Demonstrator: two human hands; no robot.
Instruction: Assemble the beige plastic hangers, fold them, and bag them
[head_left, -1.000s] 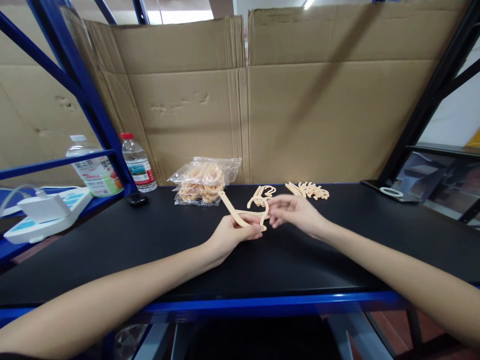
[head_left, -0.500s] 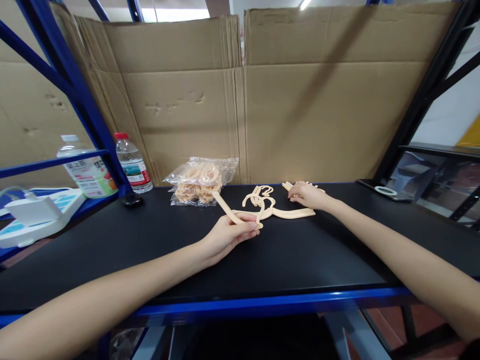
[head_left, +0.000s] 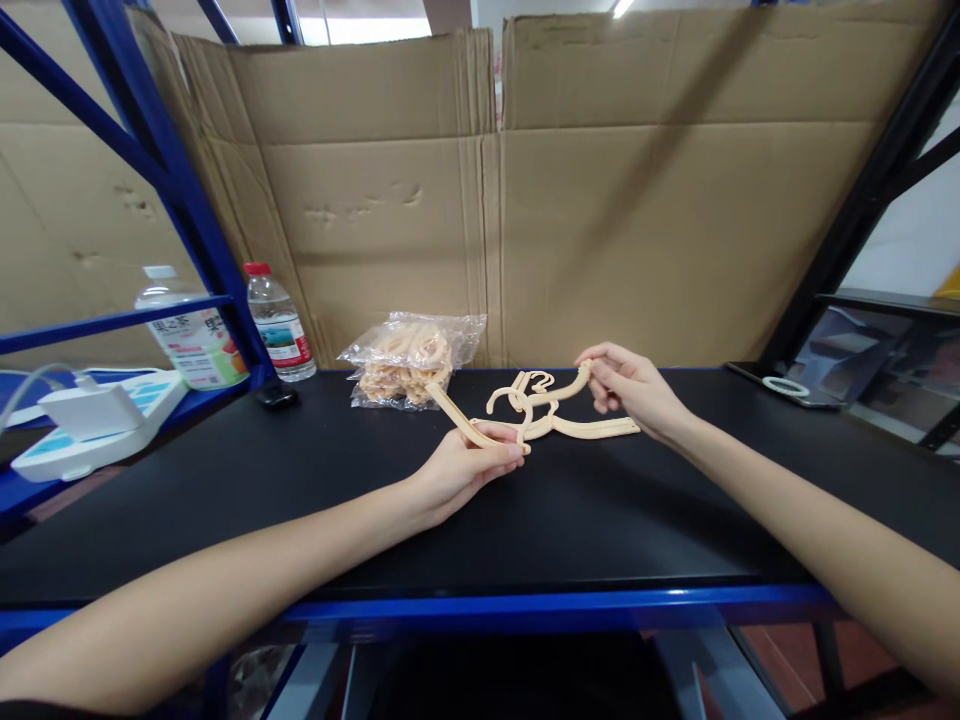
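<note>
My left hand is closed on a cream clothes hanger, pinching it near the joint. One arm of that hanger slants up to the left, and its hook rises above my fingertips. My right hand, higher and to the right, pinches the end of a loose cream hanger arm, which curves down to the left towards the hook. Behind both hands, another cream hanger lies on the black table with its arms spread. More hook pieces lie just beyond, partly overlapped by the held parts.
A clear plastic bag of cream parts sits at the back, before a cardboard wall. To the left stand a red-capped water bottle, a larger bottle, a small black object and a power strip. A phone-like slab lies right.
My right hand has lifted from the small pile of arms at the back and come nearer, now holding a hanger arm towards the left hand's hanger. My left hand has barely moved.
</note>
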